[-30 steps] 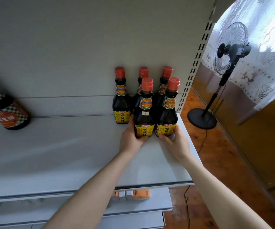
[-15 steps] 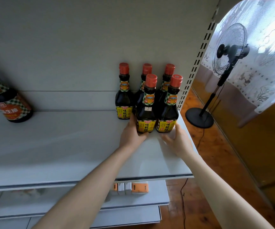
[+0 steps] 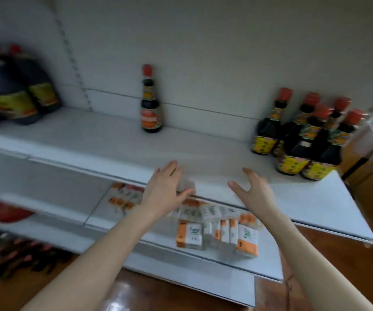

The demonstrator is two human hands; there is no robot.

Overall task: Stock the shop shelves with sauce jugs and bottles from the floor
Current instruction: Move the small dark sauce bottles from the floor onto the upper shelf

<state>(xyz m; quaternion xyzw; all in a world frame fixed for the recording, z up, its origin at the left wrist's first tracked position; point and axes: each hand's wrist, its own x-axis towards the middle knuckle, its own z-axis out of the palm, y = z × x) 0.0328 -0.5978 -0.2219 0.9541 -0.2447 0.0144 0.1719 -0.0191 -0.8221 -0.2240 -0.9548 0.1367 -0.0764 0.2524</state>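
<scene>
Several dark sauce bottles [image 3: 302,140] with red caps and yellow labels stand in a cluster at the right end of the white shelf [image 3: 214,158]. One single bottle [image 3: 150,104] with an orange label stands alone against the back panel in the middle. Large dark sauce jugs [image 3: 12,90] sit at the far left of the shelf. My left hand [image 3: 166,187] and my right hand [image 3: 251,189] hover over the shelf's front edge, both empty with fingers spread, well left of the bottle cluster. The view is blurred by motion.
On the lower shelf [image 3: 259,265] lie packs of facial tissues [image 3: 217,227]. More dark bottles [image 3: 17,254] lie on the wooden floor at lower left, beside something red [image 3: 3,212]. A fan's pole [image 3: 365,153] shows at the right edge.
Both hands have let go of the two front bottles and pulled back and left to the shelf's front edge. The view has swung left and down, bringing the jugs and lower shelves into sight.
</scene>
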